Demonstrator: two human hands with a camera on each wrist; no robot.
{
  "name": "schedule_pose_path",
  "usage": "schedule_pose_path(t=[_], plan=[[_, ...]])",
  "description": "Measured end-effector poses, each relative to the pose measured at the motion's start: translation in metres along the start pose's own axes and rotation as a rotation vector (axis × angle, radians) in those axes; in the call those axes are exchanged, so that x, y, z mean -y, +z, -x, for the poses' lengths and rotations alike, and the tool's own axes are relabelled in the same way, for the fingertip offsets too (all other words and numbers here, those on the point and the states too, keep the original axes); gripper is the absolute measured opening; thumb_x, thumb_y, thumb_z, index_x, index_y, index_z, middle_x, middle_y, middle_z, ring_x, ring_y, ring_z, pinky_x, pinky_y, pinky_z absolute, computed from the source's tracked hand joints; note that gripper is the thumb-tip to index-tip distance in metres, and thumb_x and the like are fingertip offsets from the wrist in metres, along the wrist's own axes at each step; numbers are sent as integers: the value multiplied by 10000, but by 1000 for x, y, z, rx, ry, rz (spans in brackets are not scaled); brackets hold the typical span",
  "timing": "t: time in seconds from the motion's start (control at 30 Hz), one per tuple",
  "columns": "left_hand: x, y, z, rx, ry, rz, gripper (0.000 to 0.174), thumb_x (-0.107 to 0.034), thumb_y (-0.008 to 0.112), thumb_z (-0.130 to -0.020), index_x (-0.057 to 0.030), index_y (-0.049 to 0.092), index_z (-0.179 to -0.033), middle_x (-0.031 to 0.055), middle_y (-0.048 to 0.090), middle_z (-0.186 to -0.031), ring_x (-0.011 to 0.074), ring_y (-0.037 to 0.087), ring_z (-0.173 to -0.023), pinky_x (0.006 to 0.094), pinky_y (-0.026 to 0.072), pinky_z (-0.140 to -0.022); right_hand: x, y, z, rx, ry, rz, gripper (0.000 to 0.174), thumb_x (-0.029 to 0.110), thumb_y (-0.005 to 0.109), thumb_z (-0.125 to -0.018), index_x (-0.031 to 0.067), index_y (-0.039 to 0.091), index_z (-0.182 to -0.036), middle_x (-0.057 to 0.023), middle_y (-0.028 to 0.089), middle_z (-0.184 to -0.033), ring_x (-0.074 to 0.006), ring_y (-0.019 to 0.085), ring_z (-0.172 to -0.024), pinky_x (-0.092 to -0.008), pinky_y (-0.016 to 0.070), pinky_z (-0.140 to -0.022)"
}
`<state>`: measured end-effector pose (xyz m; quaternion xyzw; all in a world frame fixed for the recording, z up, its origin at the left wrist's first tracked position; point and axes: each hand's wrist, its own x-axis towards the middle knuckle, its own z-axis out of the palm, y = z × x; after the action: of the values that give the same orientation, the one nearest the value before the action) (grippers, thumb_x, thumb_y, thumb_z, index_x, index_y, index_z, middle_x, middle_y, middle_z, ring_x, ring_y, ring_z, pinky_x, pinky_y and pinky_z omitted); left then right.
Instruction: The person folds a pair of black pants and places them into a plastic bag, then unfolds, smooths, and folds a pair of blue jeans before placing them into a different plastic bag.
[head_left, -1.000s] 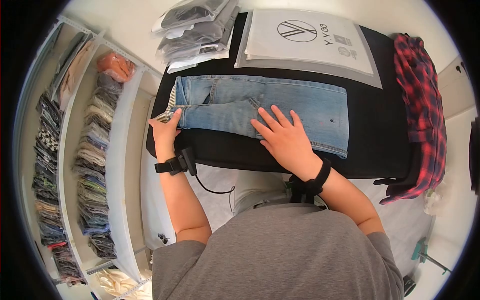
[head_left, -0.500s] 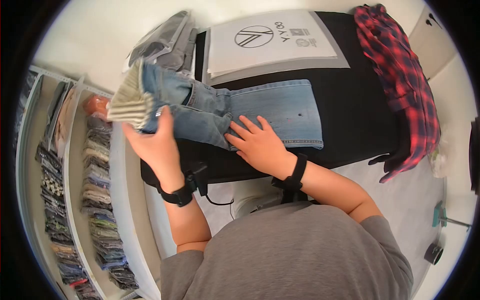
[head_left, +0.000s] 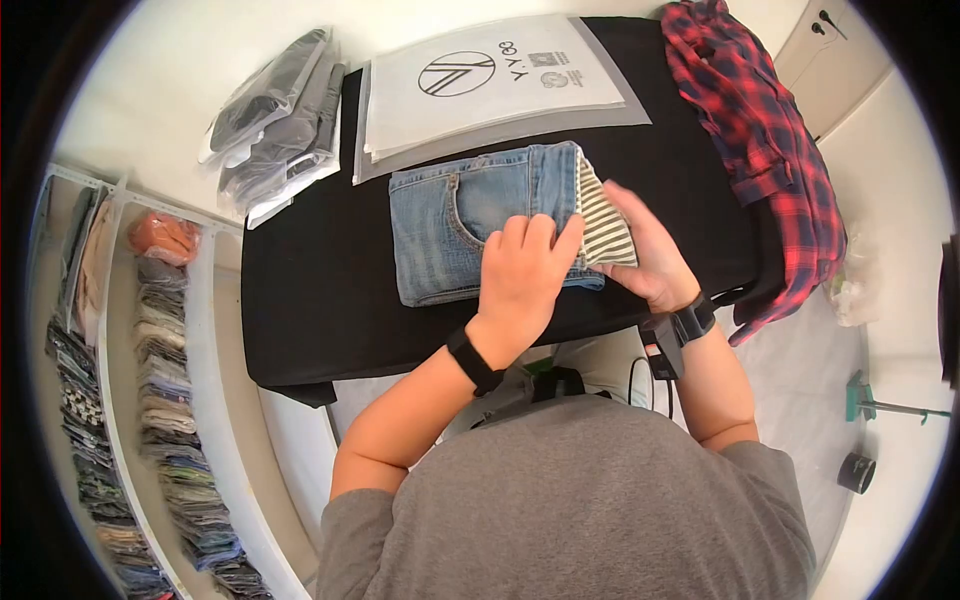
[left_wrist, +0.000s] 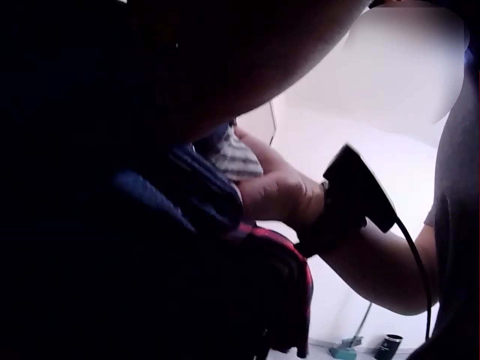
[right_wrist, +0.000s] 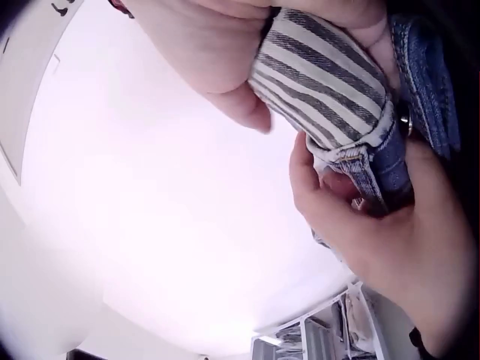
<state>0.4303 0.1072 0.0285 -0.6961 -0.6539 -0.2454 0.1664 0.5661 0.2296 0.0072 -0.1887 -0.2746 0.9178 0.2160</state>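
The blue jeans (head_left: 430, 230) lie on a black-covered table, folded into a short bundle with the waist end at the right. A striped inner lining (head_left: 605, 230) shows out of the waistband. Close to the waistband, my left hand (head_left: 520, 270) grips the jeans from the front; the right wrist view has its thumb and a finger around the band. My right hand (head_left: 655, 250) holds the striped end, fingers along the far side and thumb below. The left wrist view is mostly dark.
Behind the jeans lie flat printed plastic bags (head_left: 490, 90). Bagged dark garments (head_left: 280, 120) are piled at the table's back left. A red plaid shirt (head_left: 750, 150) drapes over the right edge. Shelves of packed clothes (head_left: 165, 360) stand at the left.
The waist end has been lifted from the left and folded over to the right, so the jeans are shorter. Both hands are now together at the waistband.
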Motion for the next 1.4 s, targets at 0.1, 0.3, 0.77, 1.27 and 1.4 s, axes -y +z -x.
schedule_pose_path(t=[0.1, 0.3, 0.77, 1.27, 1.4], plan=[[4, -18, 7, -52, 39, 174, 464, 22, 662, -630, -77, 592, -1079, 64, 540, -924, 260, 537, -912, 378, 458, -771, 4, -2, -4, -5, 20, 60, 313, 210, 550, -923, 6, 541, -1160, -106, 641, -1042, -190, 648, -896, -318, 532, -790], [39, -33, 74, 51, 135, 352, 378, 29, 623, -700, 1, 601, -1076, 138, 593, -1135, 314, 538, -1115, 413, 429, -941, 9, -13, -21, 115, 139, 37, 268, 137, 513, -944, -22, 527, -1159, -108, 633, -1070, -180, 640, -920, -316, 520, -834], [38, -25, 88, 81, -107, 182, 384, -156, 624, -820, 4, 573, -1166, 161, 574, -1189, 347, 533, -1079, 429, 415, -919, -5, 12, -31, -59, -28, 391, 219, 142, 454, -975, -22, 557, -1079, -77, 657, -973, -126, 642, -812, -273, 533, -724], [65, -70, 26, -109, -74, 29, 294, -215, 629, -830, -116, 613, -1106, 137, 563, -1210, 355, 514, -1131, 475, 408, -918, -12, 6, -35, -251, -196, 816, 317, 261, 519, -959, -31, 617, -882, -18, 647, -787, -62, 572, -646, -238, 458, -594], [91, -36, 27, 289, -51, -33, 433, -414, 509, -905, -257, 510, -1308, 122, 464, -1361, 376, 381, -1281, 605, 275, -1004, 18, 10, -26, -390, -382, 1589, 220, 199, 610, -872, -14, 575, -829, -130, 627, -751, -226, 593, -656, -323, 462, -610]])
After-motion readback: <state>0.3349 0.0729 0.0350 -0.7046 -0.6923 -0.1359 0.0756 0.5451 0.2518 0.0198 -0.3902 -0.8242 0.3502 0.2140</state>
